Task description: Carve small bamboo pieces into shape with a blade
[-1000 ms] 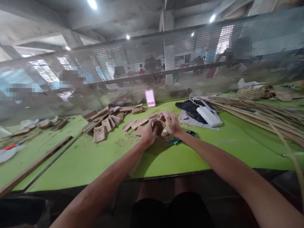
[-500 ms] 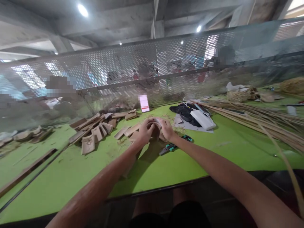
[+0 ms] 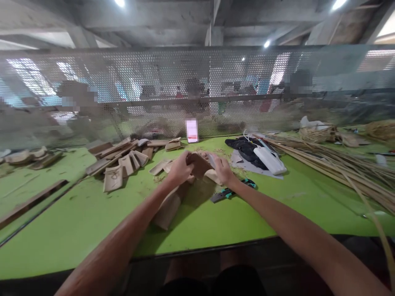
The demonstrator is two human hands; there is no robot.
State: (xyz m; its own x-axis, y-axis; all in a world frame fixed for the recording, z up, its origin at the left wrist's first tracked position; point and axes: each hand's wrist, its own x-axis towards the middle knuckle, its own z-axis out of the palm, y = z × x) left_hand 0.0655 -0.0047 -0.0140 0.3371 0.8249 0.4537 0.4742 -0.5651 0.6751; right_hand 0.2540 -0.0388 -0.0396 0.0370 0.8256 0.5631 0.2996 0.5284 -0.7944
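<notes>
Both hands meet over the middle of the green table. My left hand (image 3: 180, 169) is closed on the left end of a curved brown bamboo piece (image 3: 199, 165), held raised and tilted. My right hand (image 3: 222, 169) is closed at the other side, with a thin greyish-white sheet (image 3: 211, 160) under its fingers against the piece's edge. Below that hand lies a paler curved piece (image 3: 212, 177). Under my left forearm a larger curved bamboo piece (image 3: 168, 209) rests on the table. A black-and-teal utility knife (image 3: 231, 190) lies beside my right wrist.
Several cut bamboo pieces (image 3: 113, 179) are heaped to the left. A phone (image 3: 192, 131) leans against the perforated screen (image 3: 160, 82). To the right are a white power bank (image 3: 270, 160), black cloth (image 3: 243, 148) and long bamboo strips (image 3: 333, 164). A dark wooden strip (image 3: 33, 201) lies far left.
My hands have moved slightly apart, and the brown piece between them is tilted more into view. The larger piece under my left forearm now shows flatter on the table. The camera view has levelled.
</notes>
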